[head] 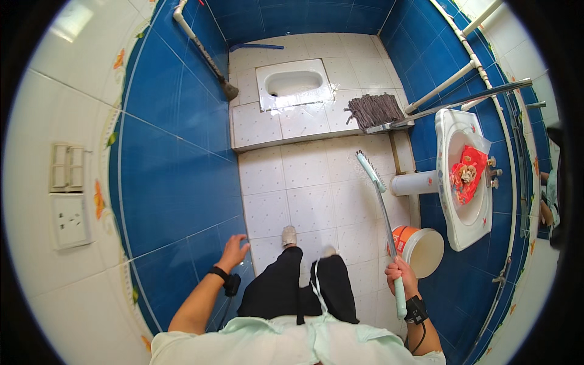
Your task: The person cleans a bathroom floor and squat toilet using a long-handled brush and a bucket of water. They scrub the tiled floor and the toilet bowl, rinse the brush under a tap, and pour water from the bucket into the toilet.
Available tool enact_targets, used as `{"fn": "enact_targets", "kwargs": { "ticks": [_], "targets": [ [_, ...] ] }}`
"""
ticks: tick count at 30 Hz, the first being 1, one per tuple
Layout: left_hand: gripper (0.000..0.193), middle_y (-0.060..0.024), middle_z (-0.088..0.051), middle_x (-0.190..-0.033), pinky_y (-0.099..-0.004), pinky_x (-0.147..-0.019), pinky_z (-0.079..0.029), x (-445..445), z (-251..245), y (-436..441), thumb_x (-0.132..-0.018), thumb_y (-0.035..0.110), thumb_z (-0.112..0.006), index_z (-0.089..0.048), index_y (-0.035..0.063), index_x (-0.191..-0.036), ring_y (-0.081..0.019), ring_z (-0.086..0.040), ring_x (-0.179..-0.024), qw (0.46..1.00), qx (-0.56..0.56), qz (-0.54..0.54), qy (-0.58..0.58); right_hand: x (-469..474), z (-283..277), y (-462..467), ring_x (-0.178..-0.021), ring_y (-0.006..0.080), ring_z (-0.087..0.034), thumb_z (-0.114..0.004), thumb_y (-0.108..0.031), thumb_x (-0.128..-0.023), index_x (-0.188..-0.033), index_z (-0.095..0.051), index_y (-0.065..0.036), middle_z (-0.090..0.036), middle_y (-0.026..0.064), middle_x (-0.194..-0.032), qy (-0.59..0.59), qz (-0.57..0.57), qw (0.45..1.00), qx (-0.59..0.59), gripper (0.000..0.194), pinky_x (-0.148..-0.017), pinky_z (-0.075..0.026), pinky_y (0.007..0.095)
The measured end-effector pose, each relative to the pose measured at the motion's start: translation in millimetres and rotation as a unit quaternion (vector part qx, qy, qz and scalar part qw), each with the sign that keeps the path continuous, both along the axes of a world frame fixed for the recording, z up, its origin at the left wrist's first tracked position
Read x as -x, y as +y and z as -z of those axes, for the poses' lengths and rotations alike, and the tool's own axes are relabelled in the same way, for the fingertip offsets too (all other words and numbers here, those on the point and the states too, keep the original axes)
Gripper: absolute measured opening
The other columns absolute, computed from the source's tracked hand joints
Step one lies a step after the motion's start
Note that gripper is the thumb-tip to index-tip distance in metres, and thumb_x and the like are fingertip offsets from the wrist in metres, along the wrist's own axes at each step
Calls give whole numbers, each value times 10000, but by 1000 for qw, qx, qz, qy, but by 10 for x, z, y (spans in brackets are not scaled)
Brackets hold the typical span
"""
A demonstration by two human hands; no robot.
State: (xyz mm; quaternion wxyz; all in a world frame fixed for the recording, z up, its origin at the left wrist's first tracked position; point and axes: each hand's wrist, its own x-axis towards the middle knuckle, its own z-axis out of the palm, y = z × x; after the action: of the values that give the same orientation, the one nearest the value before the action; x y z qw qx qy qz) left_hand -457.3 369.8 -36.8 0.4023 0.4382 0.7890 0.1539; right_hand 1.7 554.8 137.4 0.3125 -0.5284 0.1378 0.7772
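My right hand (401,273) is closed around the handle of a long floor scrubbing brush (385,214), near its pale green grip. The bristled head of the brush is low over or on the white floor tiles, to the left of the sink's pedestal; contact cannot be told. My left hand (234,252) is empty, with its fingers apart, beside the blue tiled wall on the left. A plastic bucket (424,253) with an orange label is just beyond my right hand. A wet-looking white squat toilet (295,85) is set in the raised step ahead.
A string mop (376,111) lies on the step at the right. A pedestal sink (445,182) holds a red plastic bag (474,169). A long-handled tool (205,57) leans at the left wall. A blue stick (260,46) lies behind the toilet. The step's edge (301,140) crosses the floor.
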Motion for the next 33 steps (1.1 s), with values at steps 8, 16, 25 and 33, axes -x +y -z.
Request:
{"fn": "enact_targets", "kwargs": {
  "ticks": [8, 16, 25, 33],
  "targets": [
    [336, -152, -633, -1039, -348, -838, -485, 416, -548, 203, -833, 213, -623, -562, 21, -1102, -262, -615, -965, 998, 49, -13, -42, 484, -361, 282, -540, 55, -386, -418, -157, -968, -959, -441, 10, -382, 8, -681, 243, 71, 965, 65, 168, -466, -425, 160],
    [338, -139, -652, -984, -334, -789, -498, 419, -656, -160, -824, 219, -634, -576, 23, -1092, -236, -632, -905, 984, 64, -147, -78, 1362, -450, 1399, -496, 45, -372, -495, -143, -926, -879, -427, -34, -420, 3, -668, 193, -167, 958, 131, 137, -419, -391, 146],
    [191, -75, -645, -856, -338, -636, -496, -265, -168, -1922, -853, 184, -579, -608, 58, -994, -201, -609, -744, 978, 99, 164, 84, 2641, 51, 2168, -466, 52, -313, -443, -33, -898, -995, -384, -125, -405, 29, -699, 41, -490, 869, -59, 146, -358, -285, 166],
    [176, -74, -647, -907, -306, -626, -512, -49, -377, -1717, -864, 92, -558, -564, 89, -1040, -161, -614, -747, 816, 95, -388, -418, 3097, 593, 2104, -438, 95, -394, -537, -53, -872, -1441, -186, -203, -471, 37, -624, -86, -665, 730, -135, 685, -373, -349, 254]
  ]
}}
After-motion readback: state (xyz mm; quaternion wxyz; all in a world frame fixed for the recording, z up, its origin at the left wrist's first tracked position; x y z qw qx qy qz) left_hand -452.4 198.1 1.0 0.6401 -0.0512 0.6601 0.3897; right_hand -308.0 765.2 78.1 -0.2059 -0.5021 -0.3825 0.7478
